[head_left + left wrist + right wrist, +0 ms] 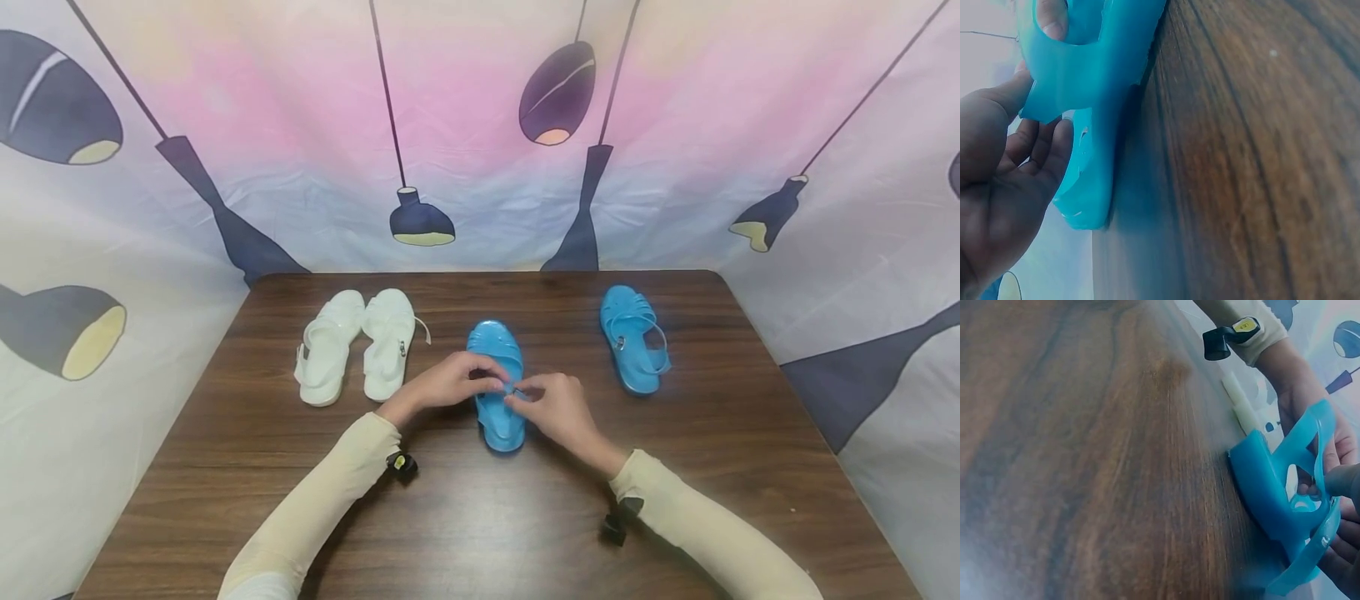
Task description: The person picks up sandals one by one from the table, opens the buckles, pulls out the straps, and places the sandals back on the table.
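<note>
A blue jelly sandal (pixel 497 427) lies on the table, toe pointing away from me. My left hand (pixel 450 380) reaches over it from the left, thumb and fingers pinching the strap at its side. From the right, my right hand (pixel 561 408) pinches the ankle strap close to the left fingertips. The fingers cover most of the buckle area. In the left wrist view, the left thumb and fingers lie on both sides of the blue strap (pixel 1063 81). In the right wrist view, the heel strap (pixel 1317 428) stands up in a loop beside the hands.
A second blue sandal (pixel 633 354) lies at the back right, its strap looped up. Two white sandals (pixel 322 367) sit side by side at the back left, one with a strap sticking out. Behind the brown wooden table (pixel 480 533) hangs a lamp-printed cloth (pixel 480 125).
</note>
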`<state>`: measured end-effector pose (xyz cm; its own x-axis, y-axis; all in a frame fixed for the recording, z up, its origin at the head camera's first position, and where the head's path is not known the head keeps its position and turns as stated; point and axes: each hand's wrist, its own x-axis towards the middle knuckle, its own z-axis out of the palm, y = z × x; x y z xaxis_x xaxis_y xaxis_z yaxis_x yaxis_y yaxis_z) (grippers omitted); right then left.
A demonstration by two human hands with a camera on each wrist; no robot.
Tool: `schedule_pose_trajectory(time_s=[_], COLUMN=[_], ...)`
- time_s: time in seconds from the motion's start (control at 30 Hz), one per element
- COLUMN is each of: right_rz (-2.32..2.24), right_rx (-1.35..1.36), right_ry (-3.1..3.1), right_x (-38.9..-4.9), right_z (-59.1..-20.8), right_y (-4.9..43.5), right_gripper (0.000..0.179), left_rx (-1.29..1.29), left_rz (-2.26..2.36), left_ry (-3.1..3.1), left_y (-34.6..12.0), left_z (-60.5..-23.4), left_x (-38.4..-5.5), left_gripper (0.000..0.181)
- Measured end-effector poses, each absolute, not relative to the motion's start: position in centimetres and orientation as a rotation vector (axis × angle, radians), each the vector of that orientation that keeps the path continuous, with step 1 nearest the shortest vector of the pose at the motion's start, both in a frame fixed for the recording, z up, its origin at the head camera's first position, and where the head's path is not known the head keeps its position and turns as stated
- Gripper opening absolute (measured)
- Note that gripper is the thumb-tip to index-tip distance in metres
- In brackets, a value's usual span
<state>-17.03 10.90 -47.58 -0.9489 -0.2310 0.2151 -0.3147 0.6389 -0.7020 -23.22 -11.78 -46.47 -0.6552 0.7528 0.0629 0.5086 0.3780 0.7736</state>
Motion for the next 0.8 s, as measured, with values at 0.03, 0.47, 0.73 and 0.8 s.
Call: schedule_pose_trajectory(time_s=[0.03, 0.47, 0.73, 0.8], right_rz=[1.211, 1.208, 1.221, 1.232], right_rx=[0.461, 0.44, 0.439, 0.432], right_ry=[-2.746, -2.689, -2.658, -2.649], right_x=[-16.97, -16.99, -16.87, -16.82], right_z=[-47.57, -47.79, -48.0, -48.1], right_y=[10.91, 10.85, 10.9, 10.93], right_gripper=[0.024, 0.024, 0.023, 0.023], left_rx=[1.104, 1.039, 1.01, 0.999], left_rz=[1.16, 1.161, 1.196, 1.192], left_ry=[2.345, 2.386, 2.35, 2.349], left_y=[-11.83, -11.49, -10.96, -10.94], left_z=[-46.49, -46.46, -46.93, -46.93], left_x=[-23.21, -22.68, -22.79, -22.81], left_gripper=[0.021, 0.019, 0.018, 0.017])
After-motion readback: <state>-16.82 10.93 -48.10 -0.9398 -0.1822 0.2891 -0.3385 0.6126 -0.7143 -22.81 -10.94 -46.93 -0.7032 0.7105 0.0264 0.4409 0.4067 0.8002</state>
